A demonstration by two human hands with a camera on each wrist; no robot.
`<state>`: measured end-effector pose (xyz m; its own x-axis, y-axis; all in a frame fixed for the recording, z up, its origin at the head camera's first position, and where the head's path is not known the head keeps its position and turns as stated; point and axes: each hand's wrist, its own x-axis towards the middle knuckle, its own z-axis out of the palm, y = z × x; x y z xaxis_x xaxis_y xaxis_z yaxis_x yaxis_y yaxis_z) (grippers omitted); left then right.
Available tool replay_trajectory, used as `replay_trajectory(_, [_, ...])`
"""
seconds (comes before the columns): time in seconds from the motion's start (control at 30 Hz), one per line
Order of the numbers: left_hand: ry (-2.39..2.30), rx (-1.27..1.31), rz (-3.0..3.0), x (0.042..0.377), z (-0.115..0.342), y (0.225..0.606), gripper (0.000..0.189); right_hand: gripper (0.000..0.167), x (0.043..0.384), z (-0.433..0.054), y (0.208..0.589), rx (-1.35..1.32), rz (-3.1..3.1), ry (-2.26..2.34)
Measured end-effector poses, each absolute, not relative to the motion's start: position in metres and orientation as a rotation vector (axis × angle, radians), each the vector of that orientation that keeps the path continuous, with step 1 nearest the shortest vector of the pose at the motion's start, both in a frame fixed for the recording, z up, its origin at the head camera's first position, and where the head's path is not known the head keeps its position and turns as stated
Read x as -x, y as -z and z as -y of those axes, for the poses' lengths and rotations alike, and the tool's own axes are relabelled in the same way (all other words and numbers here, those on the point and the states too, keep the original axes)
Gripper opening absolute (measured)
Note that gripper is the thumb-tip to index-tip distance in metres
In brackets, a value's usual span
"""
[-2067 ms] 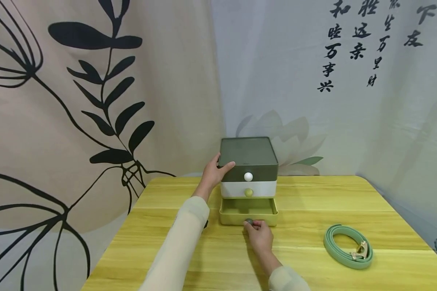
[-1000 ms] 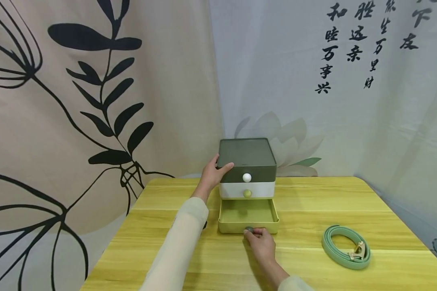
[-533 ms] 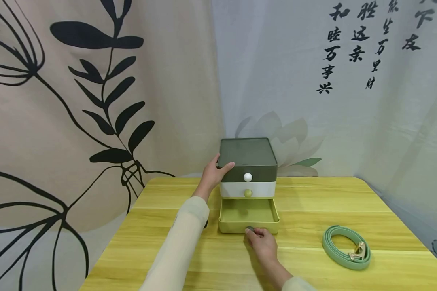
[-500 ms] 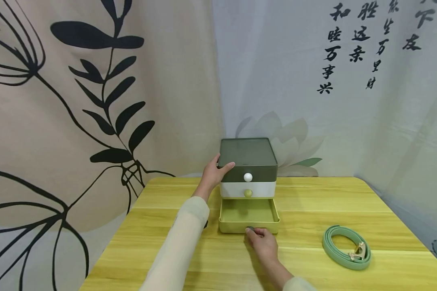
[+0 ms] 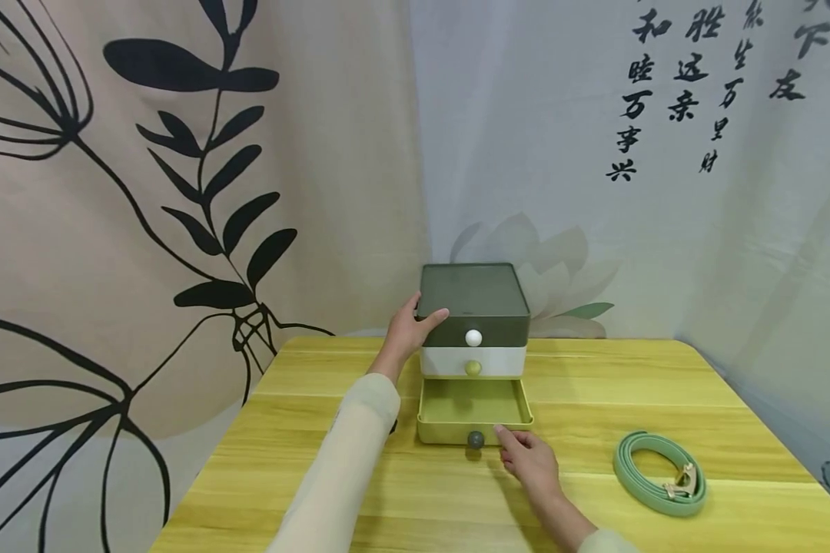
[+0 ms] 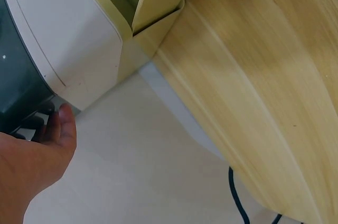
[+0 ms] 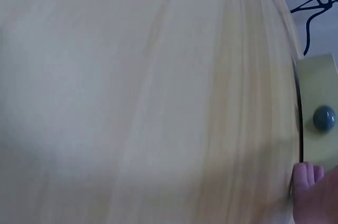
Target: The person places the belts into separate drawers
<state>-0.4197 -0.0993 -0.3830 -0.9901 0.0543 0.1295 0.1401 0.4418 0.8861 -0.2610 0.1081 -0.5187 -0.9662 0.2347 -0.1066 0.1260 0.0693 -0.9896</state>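
Observation:
A small desktop drawer box has a dark green top tier, a white middle tier and a yellow-green bottom drawer, which stands pulled out with a bare interior. My left hand grips the box's upper left corner, thumb across the front and fingers along the side. In the left wrist view those fingers lie at the dark tier's edge. The dark round knob on the bottom drawer is uncovered. Just right of it, my right hand has its relaxed fingertips at the drawer front's right part, holding nothing.
A coiled green belt with a gold-coloured buckle lies on the wooden table to the right. A patterned cloth hangs behind the table. A small dark item peeks out beside the left sleeve.
The bottom drawer has slid out toward me since the earliest frame. My right hand has let go of its knob and shifted right. My left hand keeps its place on the box.

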Motion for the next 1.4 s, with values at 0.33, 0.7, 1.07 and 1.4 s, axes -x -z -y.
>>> replay_trajectory(0.33, [1.622, 0.182, 2.591, 0.417, 0.098, 0.382, 0.088, 0.076, 0.259, -0.147, 0.505, 0.402, 2.310, -1.937])
replay_trajectory(0.7, [1.606, 0.153, 2.601, 0.421, 0.099, 0.385, 0.088, 0.073, 0.259, -0.188, 0.493, 0.325, 2.399, -1.801])
replay_trajectory(1.07, [1.613, 0.149, 2.598, 0.419, 0.100, 0.383, 0.088, 0.081, 0.258, -0.223, 0.487, 0.333, 2.466, -1.753])
replay_trajectory(1.4, [1.614, 0.157, 2.594, 0.420, 0.098, 0.383, 0.088, 0.092, 0.251, -0.255, 0.491, 0.395, 2.571, -1.580])
